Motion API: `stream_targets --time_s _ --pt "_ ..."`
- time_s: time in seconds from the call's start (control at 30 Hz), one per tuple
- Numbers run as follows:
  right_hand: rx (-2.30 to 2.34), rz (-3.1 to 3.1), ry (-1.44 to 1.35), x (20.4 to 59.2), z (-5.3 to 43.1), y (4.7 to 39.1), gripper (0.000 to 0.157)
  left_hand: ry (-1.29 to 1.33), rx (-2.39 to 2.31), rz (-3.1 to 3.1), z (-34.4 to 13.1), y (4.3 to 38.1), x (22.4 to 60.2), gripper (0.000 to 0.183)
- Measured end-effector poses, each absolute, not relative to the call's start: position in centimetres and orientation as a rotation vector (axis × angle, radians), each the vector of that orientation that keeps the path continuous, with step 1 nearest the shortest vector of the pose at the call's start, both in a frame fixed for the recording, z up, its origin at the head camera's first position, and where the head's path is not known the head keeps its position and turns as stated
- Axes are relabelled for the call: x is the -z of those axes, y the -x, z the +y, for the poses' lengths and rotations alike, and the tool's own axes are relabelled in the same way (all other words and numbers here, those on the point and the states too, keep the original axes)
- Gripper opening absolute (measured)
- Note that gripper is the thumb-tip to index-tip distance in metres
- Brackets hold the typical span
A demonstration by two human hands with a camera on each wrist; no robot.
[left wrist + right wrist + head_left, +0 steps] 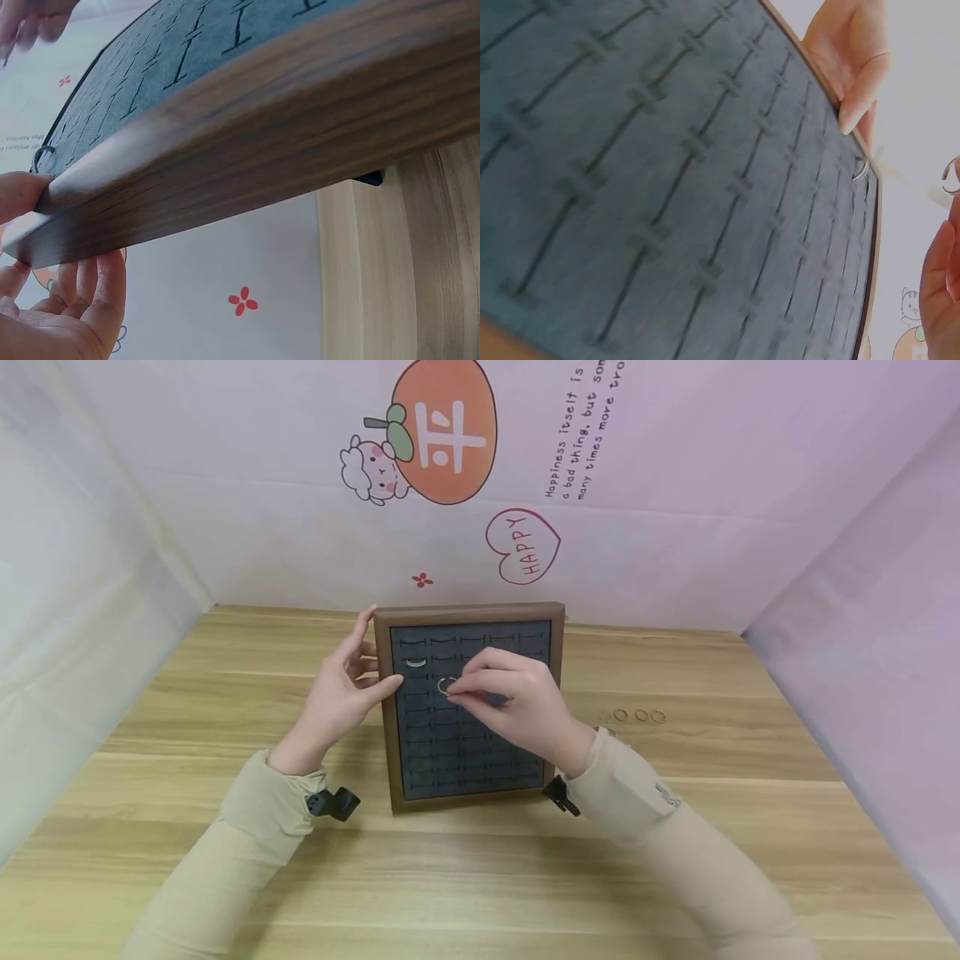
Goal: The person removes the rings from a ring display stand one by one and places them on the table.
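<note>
A wood-framed ring display board (470, 806) with dark grey slotted padding leans back on the table. My left hand (337, 702) grips its left side, thumb on the front edge and fingers behind the frame, as the left wrist view also shows. In front of the padding, my right hand (517, 693) pinches a thin open ring (443, 686) between thumb and fingertips. That ring (949, 177) stands off the board in the right wrist view. Another silvery ring (416, 663) sits in a slot of the left column, near the top.
Several thin rings (641, 716) lie on the wooden table to the right of the board, partly behind the right forearm. A white printed backdrop (645, 560) rises behind the table, with pale side walls left and right. Each wrist carries a small black camera (342, 804).
</note>
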State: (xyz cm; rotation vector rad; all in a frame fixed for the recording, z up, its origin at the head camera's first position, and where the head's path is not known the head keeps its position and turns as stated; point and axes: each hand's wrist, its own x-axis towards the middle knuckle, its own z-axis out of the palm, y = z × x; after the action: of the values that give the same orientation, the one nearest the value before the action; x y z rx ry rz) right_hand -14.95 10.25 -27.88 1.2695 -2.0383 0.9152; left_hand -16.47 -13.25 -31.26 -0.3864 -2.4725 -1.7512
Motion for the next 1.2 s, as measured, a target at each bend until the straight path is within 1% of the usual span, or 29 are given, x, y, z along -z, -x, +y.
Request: stream_targets --time_s 0.07,0.23,0.3,0.47,0.6,0.97,1.2 --pt "-0.913 -2.033 -1.281 28.2 10.9 14.8 0.012 0.387 1.758 -2.469 -13.2 16.5 31.3 0.089" --pt "-0.94 -2.064 -1.268 29.2 13.2 14.7 0.005 0.389 1.766 -2.466 -13.2 16.5 31.3 0.089" --pt "-0.952 -2.085 -1.242 29.7 14.1 14.8 0.006 0.388 1.761 -2.469 -13.2 16.5 31.3 0.089" --pt "-0.971 -2.136 -1.152 30.6 16.8 15.0 0.021 0.387 1.767 -2.467 -13.2 16.5 31.3 0.089" --pt "-0.949 -2.172 -1.082 31.2 19.0 15.2 0.025 0.384 1.769 -2.469 -13.2 16.5 31.3 0.089" --pt "-0.815 -2.326 -0.841 33.3 25.7 15.9 0.021 0.39 1.788 -2.455 -13.2 16.6 31.3 0.09" --pt "-0.767 -2.453 -0.676 34.8 29.0 16.7 0.017 0.39 1.782 -2.456 -13.2 16.6 31.3 0.09"
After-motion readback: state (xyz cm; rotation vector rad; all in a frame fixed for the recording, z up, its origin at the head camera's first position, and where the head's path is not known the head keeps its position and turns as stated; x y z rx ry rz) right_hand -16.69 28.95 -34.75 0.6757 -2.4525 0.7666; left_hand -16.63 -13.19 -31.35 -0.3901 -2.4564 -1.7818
